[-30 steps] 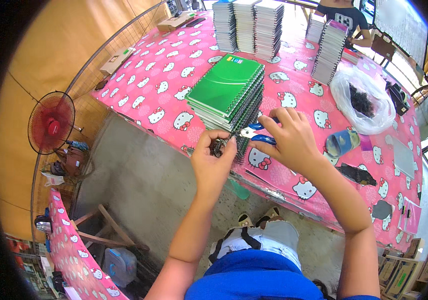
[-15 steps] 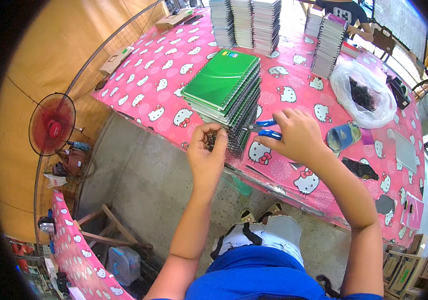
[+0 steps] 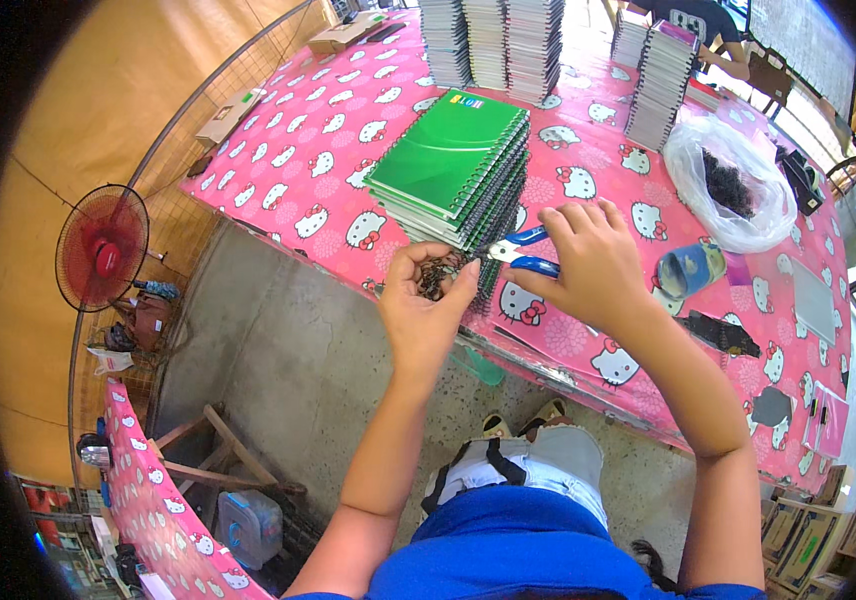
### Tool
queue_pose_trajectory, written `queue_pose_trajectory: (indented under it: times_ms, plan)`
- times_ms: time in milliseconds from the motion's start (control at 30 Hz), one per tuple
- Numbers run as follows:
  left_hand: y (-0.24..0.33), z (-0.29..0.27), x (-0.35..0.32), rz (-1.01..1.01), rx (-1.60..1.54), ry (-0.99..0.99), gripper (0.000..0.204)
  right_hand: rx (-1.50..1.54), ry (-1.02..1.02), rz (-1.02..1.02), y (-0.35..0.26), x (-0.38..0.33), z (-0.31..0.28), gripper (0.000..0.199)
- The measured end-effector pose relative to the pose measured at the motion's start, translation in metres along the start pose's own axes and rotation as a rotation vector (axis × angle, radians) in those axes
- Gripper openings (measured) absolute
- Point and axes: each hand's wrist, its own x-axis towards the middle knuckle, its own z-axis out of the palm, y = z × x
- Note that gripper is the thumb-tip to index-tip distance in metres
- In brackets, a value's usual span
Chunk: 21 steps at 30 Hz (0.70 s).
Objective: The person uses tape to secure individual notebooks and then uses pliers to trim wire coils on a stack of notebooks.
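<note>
A stack of spiral-bound notebooks with a green cover point(image 3: 448, 155) on top stands near the table's front edge, its coil side facing right. My right hand point(image 3: 598, 255) grips a pair of blue-handled wire cutters point(image 3: 533, 265), handles spread, with the jaws at the near corner of the coils. Close beside them, my left hand point(image 3: 420, 315) curls around a clump of dark wire coil pieces point(image 3: 436, 277). Its thumb and fingertips are by the stack's near corner. Whether they also touch a notebook, I cannot tell.
A white plastic bag point(image 3: 683, 185) of black coil pieces lies to the right, near a clear cup-like container point(image 3: 688, 272). Taller notebook stacks point(image 3: 488, 45) stand at the back. Another person point(image 3: 713, 30) sits at the far right. A fan point(image 3: 103, 250) is at the left.
Both hands stay by the stack's near corner. My left hand has shifted slightly right with the wire clump, and the cutters' handles look a little wider apart.
</note>
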Motion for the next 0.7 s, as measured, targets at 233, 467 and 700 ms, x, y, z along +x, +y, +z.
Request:
queue_pose_trajectory:
  times_ms: [233,467,700]
  plan:
    - [-0.0056,0.0009,0.0019,0.022,-0.063,0.009,0.028,0.054,-0.045,0.042,-0.0019,-0.0005,-0.0052,0.058]
    - [-0.0077,0.0018,0.0013,0.000,-0.104,-0.005,0.027,0.009,-0.002,0.004,-0.0028,-0.0016,0.0006,0.055]
    - [-0.0115,-0.0041,0.0034,0.017,-0.042,0.038,0.025,0.097,-0.366,0.230,-0.0070,-0.0007,0.0005,0.052]
